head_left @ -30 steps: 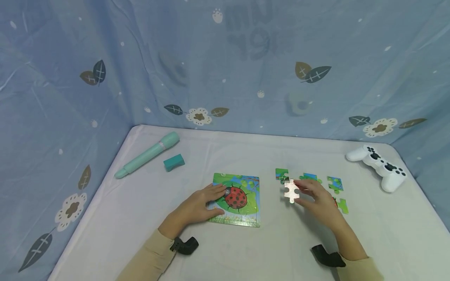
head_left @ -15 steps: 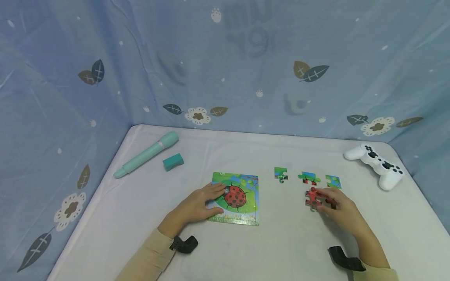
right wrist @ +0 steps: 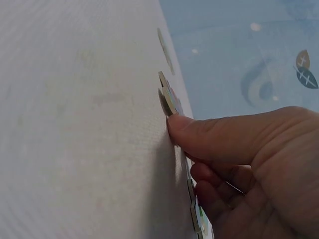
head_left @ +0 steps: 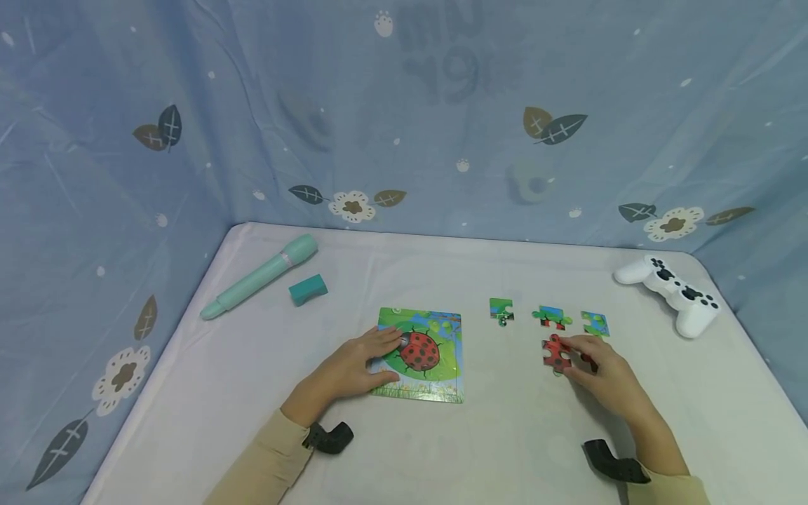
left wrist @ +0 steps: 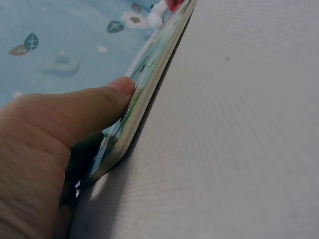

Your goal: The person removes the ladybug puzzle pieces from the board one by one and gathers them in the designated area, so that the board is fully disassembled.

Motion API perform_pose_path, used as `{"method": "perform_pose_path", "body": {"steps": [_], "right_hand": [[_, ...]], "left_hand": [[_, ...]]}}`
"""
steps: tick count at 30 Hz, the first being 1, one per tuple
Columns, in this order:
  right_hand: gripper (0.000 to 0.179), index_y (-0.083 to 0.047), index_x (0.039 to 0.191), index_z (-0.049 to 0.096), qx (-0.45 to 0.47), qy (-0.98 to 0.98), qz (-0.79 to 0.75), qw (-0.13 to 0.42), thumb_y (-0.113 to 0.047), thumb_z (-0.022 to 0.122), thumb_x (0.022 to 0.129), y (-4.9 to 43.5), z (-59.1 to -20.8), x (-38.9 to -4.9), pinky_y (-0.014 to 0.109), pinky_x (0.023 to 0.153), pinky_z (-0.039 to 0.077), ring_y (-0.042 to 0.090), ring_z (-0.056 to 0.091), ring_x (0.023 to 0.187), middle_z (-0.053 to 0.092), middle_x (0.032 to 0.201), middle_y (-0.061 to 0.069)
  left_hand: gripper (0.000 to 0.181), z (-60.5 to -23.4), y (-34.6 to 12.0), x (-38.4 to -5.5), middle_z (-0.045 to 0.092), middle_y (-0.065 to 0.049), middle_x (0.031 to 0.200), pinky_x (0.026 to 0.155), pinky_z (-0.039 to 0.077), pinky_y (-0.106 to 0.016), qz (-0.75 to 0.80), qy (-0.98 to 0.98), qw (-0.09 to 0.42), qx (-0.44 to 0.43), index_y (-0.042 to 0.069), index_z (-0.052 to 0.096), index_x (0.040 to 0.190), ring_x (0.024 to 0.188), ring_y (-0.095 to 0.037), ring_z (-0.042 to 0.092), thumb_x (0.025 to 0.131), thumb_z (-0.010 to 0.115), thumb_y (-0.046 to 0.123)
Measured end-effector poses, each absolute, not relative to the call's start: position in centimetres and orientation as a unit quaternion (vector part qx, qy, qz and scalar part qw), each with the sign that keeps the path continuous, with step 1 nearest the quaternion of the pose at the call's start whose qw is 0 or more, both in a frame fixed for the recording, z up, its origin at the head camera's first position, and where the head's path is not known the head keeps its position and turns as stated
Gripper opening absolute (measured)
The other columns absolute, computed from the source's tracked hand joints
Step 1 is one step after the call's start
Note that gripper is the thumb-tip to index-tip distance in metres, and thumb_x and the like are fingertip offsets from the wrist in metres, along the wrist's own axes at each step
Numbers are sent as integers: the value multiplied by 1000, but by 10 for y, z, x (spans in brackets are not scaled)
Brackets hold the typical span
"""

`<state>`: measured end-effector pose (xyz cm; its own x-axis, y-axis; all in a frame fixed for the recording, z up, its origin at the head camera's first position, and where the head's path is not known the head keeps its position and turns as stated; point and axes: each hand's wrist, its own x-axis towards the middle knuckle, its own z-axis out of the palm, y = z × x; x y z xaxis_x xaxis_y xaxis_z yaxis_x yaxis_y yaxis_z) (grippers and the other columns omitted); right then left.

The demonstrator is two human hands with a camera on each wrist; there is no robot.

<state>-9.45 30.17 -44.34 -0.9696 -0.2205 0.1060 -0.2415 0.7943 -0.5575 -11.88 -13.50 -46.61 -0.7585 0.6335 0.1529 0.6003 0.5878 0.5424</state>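
Note:
My right hand (head_left: 602, 372) pinches a red puzzle piece (head_left: 555, 354) between thumb and fingertips, low over the white table, picture side up. The right wrist view shows the piece (right wrist: 170, 101) edge-on, close to the cloth. Part of another dark red piece (head_left: 588, 362) shows beneath that hand, mostly hidden. My left hand (head_left: 355, 365) rests on the left side of a square ladybug picture board (head_left: 435, 382), fingers spread. Seen from the left wrist, the thumb (left wrist: 107, 99) lies on top near the board's edge.
Behind the right hand lie a green piece (head_left: 501, 308), a blue-and-red piece (head_left: 552, 317) and a blue-green piece (head_left: 595, 323). A white game controller (head_left: 669, 293) sits at the right back. A mint microphone-shaped stick (head_left: 259, 278) and a teal block (head_left: 308, 290) lie left.
The piece in my right hand has gone from showing its pale back to its red face, and moved right and down towards the other pieces. My left hand has stayed on the board.

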Motion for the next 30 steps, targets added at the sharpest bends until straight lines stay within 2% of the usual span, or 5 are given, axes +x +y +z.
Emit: {"method": "perform_pose_path", "body": {"steps": [7,18,26,29,30], "right_hand": [[46,3,125,56,119,-946,302,1,-6,70,83,301,-444,-95,67,88,39,48,43,117,49,127,27],[46,2,124,55,120,-946,301,7,-4,71,81,301,-443,-93,63,87,40,45,44,115,50,125,25],[49,3,130,50,94,-946,310,4,-8,68,86,296,-436,-92,69,90,38,51,40,121,46,132,30],[50,1,131,49,95,-944,315,6,-13,68,88,292,-433,-91,64,89,41,47,44,119,47,132,28],[49,0,132,50,99,-943,316,8,-14,68,88,290,-433,-90,58,90,45,45,46,118,48,132,26]], "left_hand": [[66,-465,-135,-119,47,-7,144,114,31,-41,296,890,33,346,4,52,135,136,-25,40,85,68,42],[67,-468,-136,-120,47,-5,144,115,31,-39,294,891,29,344,5,51,136,137,-23,39,84,69,43],[66,-465,-136,-117,47,-7,144,112,34,-44,307,889,33,338,4,52,135,137,-29,38,84,70,41],[67,-465,-136,-117,46,-7,145,111,36,-45,306,891,35,335,4,51,136,137,-31,38,84,69,42],[68,-465,-136,-117,46,-7,145,111,36,-45,305,892,35,332,5,51,137,137,-31,38,84,69,43]]}}
